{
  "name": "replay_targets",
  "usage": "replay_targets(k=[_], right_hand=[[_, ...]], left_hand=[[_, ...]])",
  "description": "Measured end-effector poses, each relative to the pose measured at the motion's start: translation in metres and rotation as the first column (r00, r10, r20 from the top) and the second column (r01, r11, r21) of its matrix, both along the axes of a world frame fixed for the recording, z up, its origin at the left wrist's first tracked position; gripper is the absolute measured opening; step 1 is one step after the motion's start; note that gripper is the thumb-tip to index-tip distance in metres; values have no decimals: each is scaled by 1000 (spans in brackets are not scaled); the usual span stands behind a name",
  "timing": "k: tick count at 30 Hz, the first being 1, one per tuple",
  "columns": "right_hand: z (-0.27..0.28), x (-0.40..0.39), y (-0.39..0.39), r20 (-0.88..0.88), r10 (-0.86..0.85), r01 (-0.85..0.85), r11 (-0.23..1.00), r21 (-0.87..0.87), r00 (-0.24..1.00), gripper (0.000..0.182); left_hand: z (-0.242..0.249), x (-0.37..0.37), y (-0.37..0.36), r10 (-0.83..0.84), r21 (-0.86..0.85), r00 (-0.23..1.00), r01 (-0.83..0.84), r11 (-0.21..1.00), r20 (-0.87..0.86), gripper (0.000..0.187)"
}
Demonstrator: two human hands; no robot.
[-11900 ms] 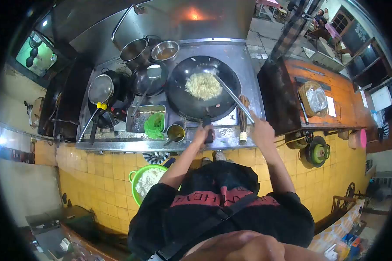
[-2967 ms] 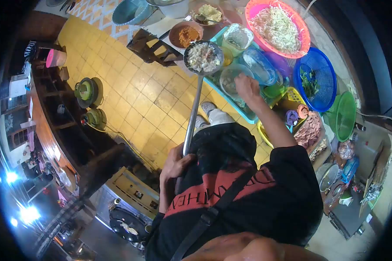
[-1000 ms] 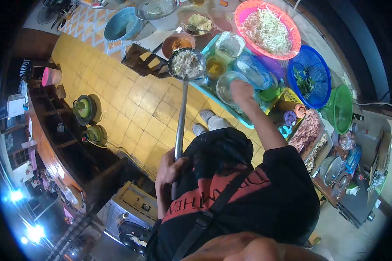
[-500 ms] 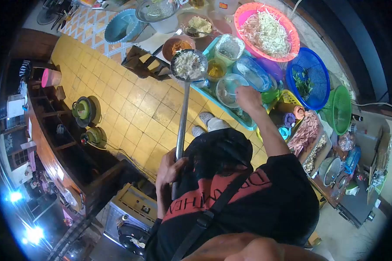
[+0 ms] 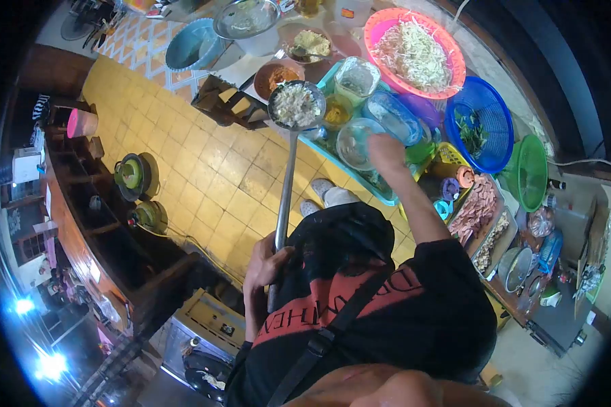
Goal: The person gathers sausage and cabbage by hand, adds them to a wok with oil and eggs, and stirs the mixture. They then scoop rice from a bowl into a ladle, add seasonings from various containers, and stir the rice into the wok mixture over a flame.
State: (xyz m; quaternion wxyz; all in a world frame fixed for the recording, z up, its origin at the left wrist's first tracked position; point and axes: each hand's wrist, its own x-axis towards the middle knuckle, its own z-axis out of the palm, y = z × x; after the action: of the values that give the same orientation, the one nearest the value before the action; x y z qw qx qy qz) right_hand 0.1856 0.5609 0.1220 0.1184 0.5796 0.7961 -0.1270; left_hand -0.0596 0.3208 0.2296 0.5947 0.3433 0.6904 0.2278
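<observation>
My left hand [image 5: 266, 266] is wrapped round the long metal handle of a ladle [image 5: 287, 180]. The ladle's round bowl is held out level past the table edge and carries a pale, chopped food mixture [image 5: 296, 105]. My right hand [image 5: 387, 154] is over a clear plastic container [image 5: 354, 144], fingers bent together and blurred. Whatever those fingers hold is hidden. Beside that container, in the same turquoise tray [image 5: 380, 191], stand a tub of yellow paste [image 5: 337, 110], a white-smeared tub [image 5: 357, 77] and a blue-tinted box [image 5: 394, 117].
Shredded cabbage [image 5: 417, 57] fills a pink basket [image 5: 375, 30]. A blue basket [image 5: 499, 125] holds green leaves. A bowl of orange paste [image 5: 277, 78] sits near the ladle. Sliced pink meat [image 5: 476, 207] lies at right. A stove [image 5: 207, 322] with a dark pan [image 5: 204, 366] stands at lower left.
My right hand has shifted slightly over the clear container and is more blurred. My left hand keeps its hold on the ladle, which has barely moved.
</observation>
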Motion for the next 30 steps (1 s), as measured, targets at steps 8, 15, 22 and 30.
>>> replay_targets(k=[8, 15, 22, 30], right_hand=[[-5, -14, 7, 28, -15, 18, 992, -123, 1000, 20], [12, 10, 0, -109, -144, 131, 984, -117, 984, 19], [34, 18, -7, -245, -178, 160, 983, -94, 953, 17], [92, -18, 17, -125, 63, -32, 972, 235, 990, 19]], left_hand=[[-25, -7, -19, -3, 40, 1000, 4, 999, -23, 33], [-16, -4, -14, -36, 12, 996, 37, 999, -78, 35], [-1, -1, -4, -10, -6, 999, 10, 1000, -33, 36], [-4, -4, -9, -8, 1, 1000, 8, 1000, -5, 38]])
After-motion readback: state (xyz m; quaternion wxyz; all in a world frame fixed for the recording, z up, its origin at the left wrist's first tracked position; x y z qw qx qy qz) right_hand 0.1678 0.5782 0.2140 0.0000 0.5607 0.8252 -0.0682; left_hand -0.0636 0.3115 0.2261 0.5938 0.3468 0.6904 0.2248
